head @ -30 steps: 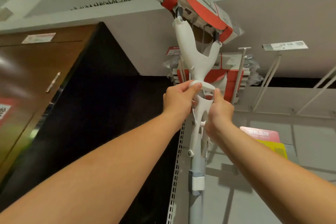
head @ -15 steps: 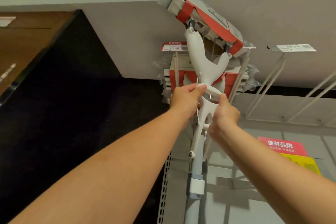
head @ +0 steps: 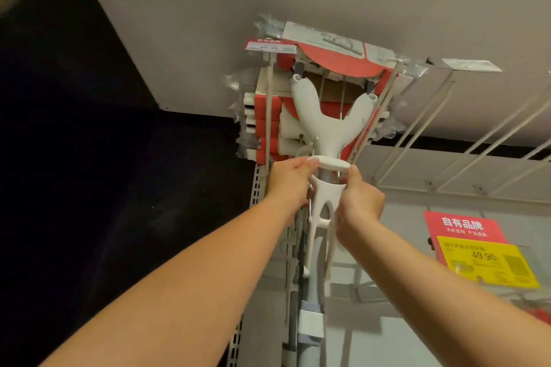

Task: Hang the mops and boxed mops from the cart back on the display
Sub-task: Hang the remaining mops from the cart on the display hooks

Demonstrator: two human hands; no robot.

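White mop, head in red-and-white sleeve, raised among display hooks; left hand pinching its collar ring; right hand curled round its frame; yellow price tag at right

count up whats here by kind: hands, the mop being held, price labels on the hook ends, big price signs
hands: 2, left hand and right hand
held mop: 1
hook-end price labels: 2, red label and white label
red and yellow sign: 1
total: 6
the hung mops behind overlap too much to count
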